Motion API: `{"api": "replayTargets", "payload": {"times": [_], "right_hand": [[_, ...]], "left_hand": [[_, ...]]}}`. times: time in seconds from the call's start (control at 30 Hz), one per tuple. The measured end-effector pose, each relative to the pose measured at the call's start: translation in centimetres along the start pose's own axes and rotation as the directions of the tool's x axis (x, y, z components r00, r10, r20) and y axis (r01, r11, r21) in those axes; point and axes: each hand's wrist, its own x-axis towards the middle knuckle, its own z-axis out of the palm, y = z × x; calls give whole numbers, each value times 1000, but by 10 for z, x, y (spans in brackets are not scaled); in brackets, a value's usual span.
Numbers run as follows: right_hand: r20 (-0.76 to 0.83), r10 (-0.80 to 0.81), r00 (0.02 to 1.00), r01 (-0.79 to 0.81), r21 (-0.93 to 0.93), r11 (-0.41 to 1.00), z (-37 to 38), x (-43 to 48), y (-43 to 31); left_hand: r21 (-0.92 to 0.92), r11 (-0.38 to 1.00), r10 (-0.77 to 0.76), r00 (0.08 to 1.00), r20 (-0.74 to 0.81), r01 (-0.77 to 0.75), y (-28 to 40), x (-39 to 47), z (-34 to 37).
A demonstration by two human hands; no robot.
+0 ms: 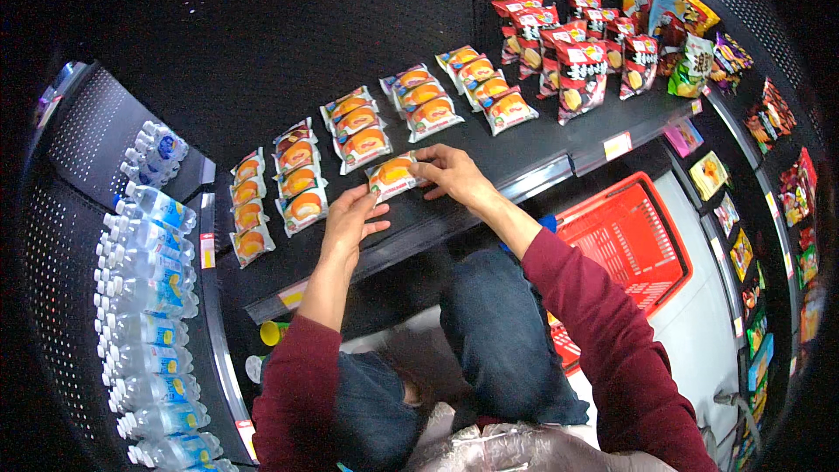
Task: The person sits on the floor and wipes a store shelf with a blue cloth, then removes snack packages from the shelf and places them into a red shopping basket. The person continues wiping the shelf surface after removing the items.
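Observation:
Between my hands, just above the front of a black shelf [524, 151], is a wrapped bun [393, 176] in a clear and white packet. The fingers of my right hand [452, 174] grip its right end. My left hand [349, 219] pinches its lower left corner between thumb and fingers. Behind it, similar wrapped buns stand in several rows; the nearest are a bun [364, 146] straight behind, a bun [305, 208] to the left, and a bun [432, 117] to the right.
Red snack bags [582, 78] stand at the shelf's right. Bottled drinks [157, 288] line the left shelf. A red shopping basket [662, 229] sits on the floor at right, beside my knee. More packaged snacks [741, 255] fill the right shelves. Price tags line the front edge.

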Motion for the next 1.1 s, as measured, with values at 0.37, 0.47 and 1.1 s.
{"api": "replayTargets", "payload": {"times": [0.37,0.47,1.1], "right_hand": [[-122,-75,990,125,480,868,-84,-117,-15],[-273,17,962,120,477,870,-127,-173,14],[-640,97,762,-393,-339,854,-199,-210,257]], "left_hand": [[59,970,194,902,386,-234,9,-47,72],[134,948,222,903,369,-288,9,-49,77],[120,987,89,982,164,-109,-3,-17,47]]}}
